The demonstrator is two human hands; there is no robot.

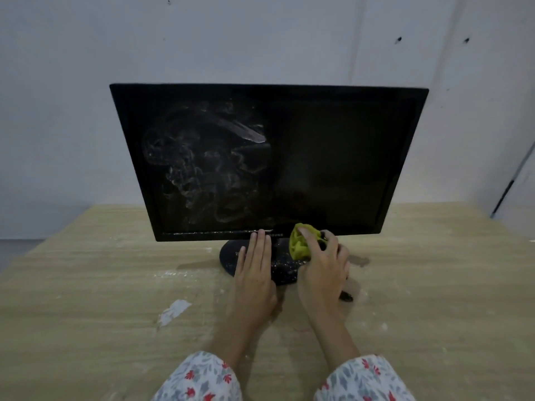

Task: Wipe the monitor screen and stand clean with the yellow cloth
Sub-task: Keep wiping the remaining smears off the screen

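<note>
Fingers of the right hand (321, 270) curl round the bunched yellow cloth (301, 241), grasping it just below the monitor's bottom bezel, over the right part of the stand (228, 256). Left hand (254, 264) lies flat with fingers straight and relaxed, palm down on the stand base, fingertips touching the lower edge of the monitor (269, 160) just left of the cloth.

Progress looks partial. Above and right of the cloth the screen reads evenly dark, likely already wiped; up and to the left of the left fingertips it carries white swirls and one bright streak. White specks dot the stand between the two hands and along the bezel by the left fingertips. So the left half of the screen and the stand appear to remain.

Monitor faces the person, tilted slightly back, long axis running left to right across the table (86, 285).
</note>
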